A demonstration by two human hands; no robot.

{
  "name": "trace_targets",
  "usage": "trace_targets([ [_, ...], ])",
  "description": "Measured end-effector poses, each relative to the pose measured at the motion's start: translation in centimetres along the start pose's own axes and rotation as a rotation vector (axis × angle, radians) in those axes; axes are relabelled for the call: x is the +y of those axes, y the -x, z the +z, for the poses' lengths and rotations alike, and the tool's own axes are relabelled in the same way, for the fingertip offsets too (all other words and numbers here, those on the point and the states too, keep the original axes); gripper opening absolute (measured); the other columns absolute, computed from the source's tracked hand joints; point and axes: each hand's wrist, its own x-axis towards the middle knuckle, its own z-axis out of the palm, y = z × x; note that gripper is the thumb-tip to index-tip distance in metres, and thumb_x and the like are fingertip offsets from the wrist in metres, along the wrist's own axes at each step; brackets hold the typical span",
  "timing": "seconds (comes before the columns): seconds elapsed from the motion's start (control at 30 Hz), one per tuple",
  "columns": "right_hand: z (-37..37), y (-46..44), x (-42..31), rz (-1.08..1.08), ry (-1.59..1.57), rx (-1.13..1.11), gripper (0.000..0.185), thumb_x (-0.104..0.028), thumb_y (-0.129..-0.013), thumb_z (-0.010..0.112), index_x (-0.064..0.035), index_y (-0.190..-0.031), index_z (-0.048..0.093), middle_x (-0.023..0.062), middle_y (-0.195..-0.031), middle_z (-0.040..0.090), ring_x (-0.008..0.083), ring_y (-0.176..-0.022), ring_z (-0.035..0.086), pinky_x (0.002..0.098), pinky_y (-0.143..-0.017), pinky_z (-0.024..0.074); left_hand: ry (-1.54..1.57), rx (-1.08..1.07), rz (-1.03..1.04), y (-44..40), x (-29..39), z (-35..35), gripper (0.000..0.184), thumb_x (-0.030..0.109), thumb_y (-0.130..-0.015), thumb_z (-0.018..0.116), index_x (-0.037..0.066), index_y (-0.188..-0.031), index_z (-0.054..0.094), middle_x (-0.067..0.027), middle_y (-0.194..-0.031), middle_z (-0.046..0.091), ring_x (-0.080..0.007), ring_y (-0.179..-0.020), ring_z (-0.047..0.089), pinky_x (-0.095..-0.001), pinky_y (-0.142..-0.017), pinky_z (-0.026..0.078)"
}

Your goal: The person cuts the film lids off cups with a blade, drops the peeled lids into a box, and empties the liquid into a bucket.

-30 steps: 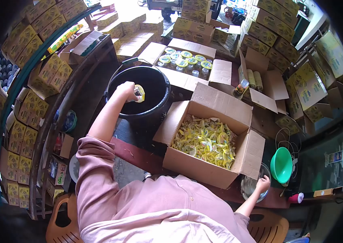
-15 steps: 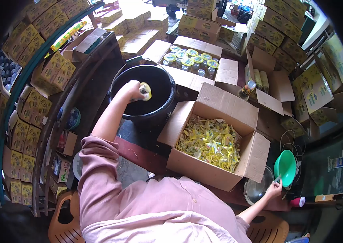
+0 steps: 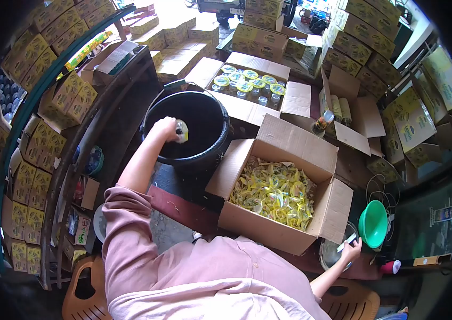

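Observation:
Over the black bucket (image 3: 212, 146), my left hand (image 3: 167, 129) is closed round a small clear cup (image 3: 182, 132) with yellow on it, tilted on its side. At the right, my right hand (image 3: 350, 250) pinches a small whitish flat piece (image 3: 346, 242), too small to name. It is above a clear round bowl (image 3: 329, 255) and beside the green bowl (image 3: 373, 224). Between my hands stands an open cardboard box (image 3: 265, 229) filled with yellow and clear wrappers (image 3: 276, 194).
Behind the bucket, an open carton (image 3: 251, 108) holds several cups with yellow lids. A jar (image 3: 321, 124) stands by another open box (image 3: 369, 114) at the right. Stacked cartons (image 3: 29, 197) line the left shelf. A pink-and-white spool (image 3: 391, 266) lies at the right edge.
My right hand moved right to the green bowl, then back slightly over the clear bowl, with the whitish piece now showing. My left hand stays over the bucket, with the cup turned and slightly lower.

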Motion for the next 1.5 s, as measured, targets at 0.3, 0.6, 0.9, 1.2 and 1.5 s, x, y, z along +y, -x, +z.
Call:
trace_targets([
  [0.3,0.3,1.2,-1.9,0.089,0.111,0.085,0.065,0.002,-0.06,0.071,0.0034,-0.12,0.046,0.0161,-0.083,0.066,0.0258,-0.073,0.065,0.0348,-0.072,0.0501,0.057,-0.153,0.077,0.1,-0.5,-1.2,0.057,0.032,-0.059,0.075,0.0,-0.101,0.057,-0.0208,-0.097,0.061,-0.0314,-0.091,0.06,-0.0386,-0.078,0.049],
  [0.6,-0.9,-1.5,1.2,0.534,-1.083,0.251,0.027,-0.01,-0.075,0.067,-0.0023,-0.1,0.06,0.0057,-0.074,0.06,0.0127,-0.062,0.056,0.0251,-0.052,0.0471,0.288,0.061,0.038,-0.5,-0.5,0.4,0.055,0.036,-0.068,0.07,-0.001,-0.105,0.053,-0.0211,-0.099,0.06,-0.0327,-0.093,0.059,-0.0387,-0.08,0.047],
  [0.9,0.0,-2.7,4.3,0.976,-1.738,0.375,0.007,-0.004,-0.078,0.063,-0.0013,-0.081,0.057,0.0083,-0.073,0.06,0.0189,-0.065,0.06,0.0312,-0.061,0.0518,0.356,0.162,-0.092,0.3,0.4,0.0,0.059,0.047,-0.076,0.058,0.002,-0.112,0.049,-0.0193,-0.108,0.058,-0.0322,-0.101,0.056,-0.0402,-0.085,0.044],
  [1.2,0.8,-2.2,2.0,0.663,-1.643,0.113,0.01,-0.001,-0.079,0.058,-0.0046,-0.088,0.055,0.0061,-0.075,0.059,0.0172,-0.062,0.057,0.0291,-0.057,0.0488,1.039,-0.065,0.071,1.9,1.4,-0.9,0.042,0.037,-0.082,0.045,-0.002,-0.097,0.052,-0.0095,-0.082,0.058,-0.0171,-0.07,0.056,-0.0333,-0.07,0.048],
  [1.5,3.3,6.2,-23.2,-0.024,-1.195,-0.324,0.034,0.007,-0.072,0.065,-0.0019,-0.104,0.056,0.0065,-0.093,0.06,0.0129,-0.082,0.059,0.0265,-0.077,0.0493,1.33,0.238,0.608,9.0,13.3,0.6,0.058,0.01,-0.063,0.077,0.002,-0.106,0.039,-0.0063,-0.095,0.054,-0.0057,-0.081,0.055,-0.0178,-0.061,0.046],
])
